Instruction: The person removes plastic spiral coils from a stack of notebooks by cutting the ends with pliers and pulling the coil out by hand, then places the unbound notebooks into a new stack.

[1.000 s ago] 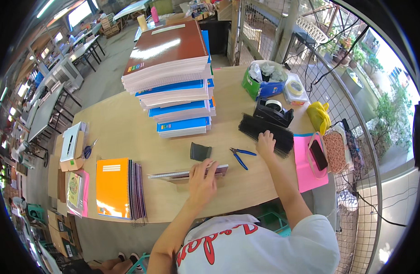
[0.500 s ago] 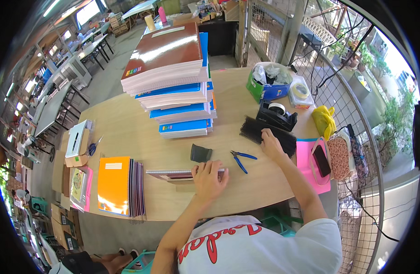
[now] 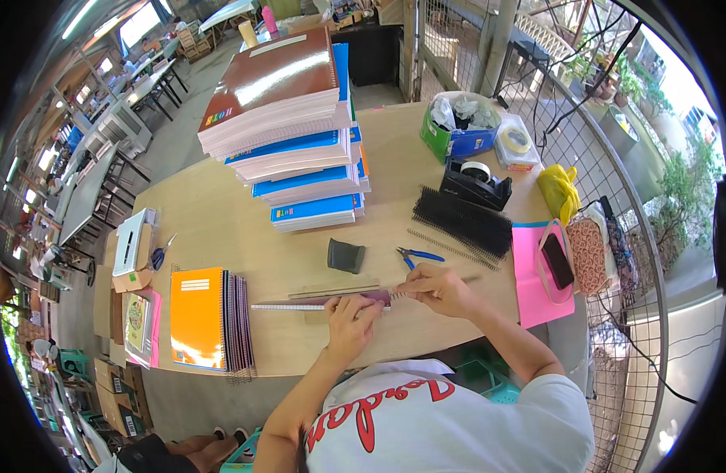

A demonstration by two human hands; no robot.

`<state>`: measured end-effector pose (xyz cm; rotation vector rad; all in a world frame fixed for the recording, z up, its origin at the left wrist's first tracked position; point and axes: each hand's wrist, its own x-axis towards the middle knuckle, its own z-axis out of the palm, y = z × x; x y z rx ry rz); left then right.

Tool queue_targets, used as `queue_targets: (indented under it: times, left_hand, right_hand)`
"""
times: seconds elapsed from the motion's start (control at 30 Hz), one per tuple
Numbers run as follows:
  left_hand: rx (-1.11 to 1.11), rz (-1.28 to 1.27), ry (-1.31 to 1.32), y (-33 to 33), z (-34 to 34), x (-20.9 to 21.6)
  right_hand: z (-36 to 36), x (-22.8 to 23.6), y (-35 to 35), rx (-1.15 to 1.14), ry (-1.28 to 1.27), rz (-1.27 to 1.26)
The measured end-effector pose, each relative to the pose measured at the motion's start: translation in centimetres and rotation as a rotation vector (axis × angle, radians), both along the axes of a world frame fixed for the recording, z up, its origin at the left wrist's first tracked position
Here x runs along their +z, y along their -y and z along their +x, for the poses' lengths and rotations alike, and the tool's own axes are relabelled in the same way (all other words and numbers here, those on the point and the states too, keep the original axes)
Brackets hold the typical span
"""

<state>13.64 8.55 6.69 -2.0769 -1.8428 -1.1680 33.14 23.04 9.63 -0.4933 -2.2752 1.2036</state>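
My left hand grips an unbound notebook by its long edge, where a row of holes faces up. At the notebook's right end, my right hand pinches a thin dark spiral coil, whose near end meets the corner of the pages. Behind them lies a pair of blue-handled cutting pliers, partly covered by my right hand. A dark grey flat pad rests left of the pliers. One loose coil lies in front of a heap of black spiral coils.
A tall stack of notebooks stands at the back. Bound orange notebooks sit at left, near scissors. On the right are a tape dispenser, a box of plastic bags, a yellow bundle and a phone on pink folders.
My right hand has moved from the heap of coils to the notebook's right end, bringing a coil. Another coil now lies apart from the heap. The notebook has tilted under my left hand.
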Motion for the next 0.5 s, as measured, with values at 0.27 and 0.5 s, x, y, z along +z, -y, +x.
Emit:
queue_targets:
  times: [0.27, 0.5]
  left_hand:
    - [-0.006, 0.02, -0.043, 0.5, 0.1, 0.6]
    - [0.02, 0.039, -0.001, 0.4, -0.1, 0.6]
  right_hand:
    - [-0.9, 0.2, 1.6, -0.019, -0.015, 0.357]
    - [-0.9, 0.1, 1.7, 0.012, -0.041, 0.448]
